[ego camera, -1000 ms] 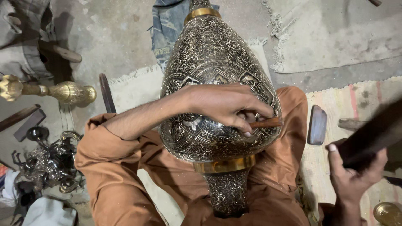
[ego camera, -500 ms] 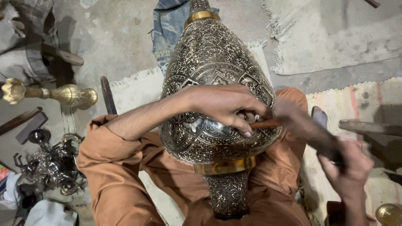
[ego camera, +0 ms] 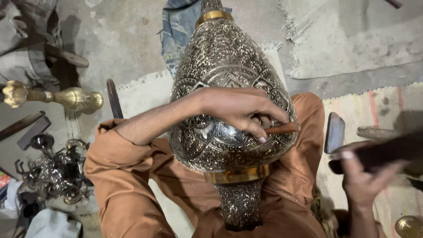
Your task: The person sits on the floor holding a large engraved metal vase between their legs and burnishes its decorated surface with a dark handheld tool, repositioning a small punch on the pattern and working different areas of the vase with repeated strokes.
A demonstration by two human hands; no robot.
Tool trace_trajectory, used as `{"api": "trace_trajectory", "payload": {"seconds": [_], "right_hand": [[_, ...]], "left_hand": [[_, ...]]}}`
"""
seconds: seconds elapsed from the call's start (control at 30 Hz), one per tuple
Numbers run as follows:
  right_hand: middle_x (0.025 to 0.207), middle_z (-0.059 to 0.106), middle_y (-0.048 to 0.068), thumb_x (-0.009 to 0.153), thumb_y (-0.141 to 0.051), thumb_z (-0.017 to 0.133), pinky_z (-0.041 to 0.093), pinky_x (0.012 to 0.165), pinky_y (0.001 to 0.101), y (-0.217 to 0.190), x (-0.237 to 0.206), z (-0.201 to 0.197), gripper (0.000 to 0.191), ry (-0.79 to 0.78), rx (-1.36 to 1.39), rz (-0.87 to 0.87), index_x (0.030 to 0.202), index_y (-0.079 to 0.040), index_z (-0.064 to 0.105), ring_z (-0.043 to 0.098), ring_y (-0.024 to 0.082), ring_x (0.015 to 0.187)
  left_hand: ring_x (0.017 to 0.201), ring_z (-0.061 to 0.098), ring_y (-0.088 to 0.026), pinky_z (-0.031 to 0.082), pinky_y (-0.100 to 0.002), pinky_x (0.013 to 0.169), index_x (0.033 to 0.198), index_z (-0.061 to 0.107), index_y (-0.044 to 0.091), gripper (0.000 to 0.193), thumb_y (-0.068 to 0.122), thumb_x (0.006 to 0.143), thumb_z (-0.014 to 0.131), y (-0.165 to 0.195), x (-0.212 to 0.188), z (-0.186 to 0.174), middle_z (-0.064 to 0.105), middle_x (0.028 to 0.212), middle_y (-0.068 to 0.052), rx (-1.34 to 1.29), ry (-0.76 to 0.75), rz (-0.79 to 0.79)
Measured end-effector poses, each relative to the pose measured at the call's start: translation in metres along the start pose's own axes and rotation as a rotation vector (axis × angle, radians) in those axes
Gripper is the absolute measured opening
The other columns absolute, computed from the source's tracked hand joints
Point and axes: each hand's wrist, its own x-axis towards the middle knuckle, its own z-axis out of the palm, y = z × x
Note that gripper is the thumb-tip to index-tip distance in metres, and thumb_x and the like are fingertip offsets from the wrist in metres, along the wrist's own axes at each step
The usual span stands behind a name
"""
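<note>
**Q:** Concrete floor with rugs; where is the engraved metal vase?

**A:** Centre, across the lap. Left hand rests on it, fingers pinching a punch.

**Q:** Right hand?

**A:** Near right, fingers wrapped around a dark mallet, blurred.

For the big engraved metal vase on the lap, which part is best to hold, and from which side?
Probably the narrow engraved neck just below the gold band, reached from the person's own side. The engraved vase lies with that end toward the body; its belly looks too wide to close one hand around, and the left hand only rests over it.
</note>
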Motion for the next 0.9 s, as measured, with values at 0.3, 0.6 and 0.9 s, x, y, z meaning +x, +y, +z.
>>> {"api": "trace_trajectory", "payload": {"seconds": [0.3, 0.6, 0.9], "right_hand": [[0.150, 0.038, 0.042, 0.094, -0.009, 0.084, 0.040, 0.116, 0.0541, -0.002, -0.001, 0.010, 0.091, 0.219, -0.343, -0.201, 0.154, 0.009, 0.019, 0.044, 0.052, 0.138], [0.118, 0.068, 0.019, 0.090, -0.009, 0.087, 0.056, 0.089, 0.0357, -0.001, 0.007, -0.007, 0.080, -0.065, -0.001, -0.134, 0.158, -0.006, 0.047, 0.071, 0.027, 0.101], [0.108, 0.054, 0.018, 0.074, -0.011, 0.095, 0.046, 0.077, 0.0431, 0.001, 0.008, 0.007, 0.070, -0.109, -0.418, -0.034, 0.121, -0.011, 0.043, 0.053, 0.030, 0.096]], "left_hand": [[0.102, 0.080, -0.023, 0.062, -0.038, 0.085, 0.143, 0.055, 0.006, 0.055, 0.016, 0.092, 0.073, -0.007, 0.001, 0.000, 0.071, 0.125, -0.009, -0.155, 0.010, 0.161], [0.070, 0.078, -0.011, 0.053, -0.030, 0.050, 0.136, 0.061, 0.010, 0.048, 0.019, 0.090, 0.073, -0.005, 0.002, -0.002, 0.082, 0.093, -0.003, -0.033, -0.024, 0.065], [0.067, 0.077, -0.016, 0.051, -0.033, 0.051, 0.140, 0.059, 0.010, 0.057, 0.019, 0.086, 0.076, -0.002, 0.000, 0.000, 0.082, 0.089, -0.004, -0.023, -0.001, 0.002]]}}
